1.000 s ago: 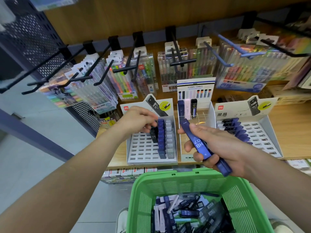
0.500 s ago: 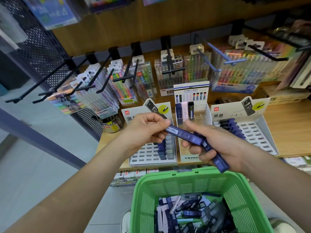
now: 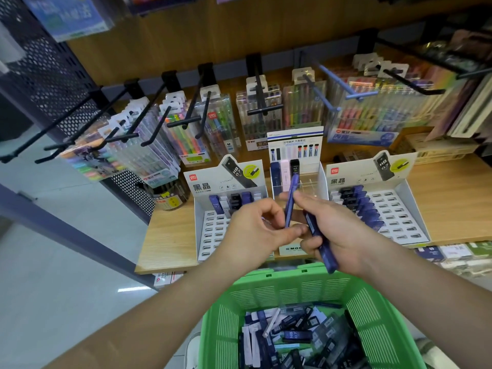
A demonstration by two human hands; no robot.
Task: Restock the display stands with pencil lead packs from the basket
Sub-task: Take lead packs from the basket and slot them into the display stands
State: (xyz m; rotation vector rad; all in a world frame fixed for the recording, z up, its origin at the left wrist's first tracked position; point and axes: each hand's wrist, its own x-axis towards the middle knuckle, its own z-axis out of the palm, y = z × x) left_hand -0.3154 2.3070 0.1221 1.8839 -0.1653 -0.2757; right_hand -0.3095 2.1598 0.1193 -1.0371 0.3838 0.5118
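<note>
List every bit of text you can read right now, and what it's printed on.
"deli", "黑晶", "HB 0.7": left stand's header card.
"deli", "黑晶", "HB 0.7": right stand's header card.
"MON", rest hidden: middle stand's front label.
"HB 0.7": blue pack in the green basket.
Hanging pen packs and the held packs: too blurred.

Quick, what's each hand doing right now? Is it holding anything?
Left hand: pinching the upright blue lead pack.
Right hand: gripping a second blue pack.
</note>
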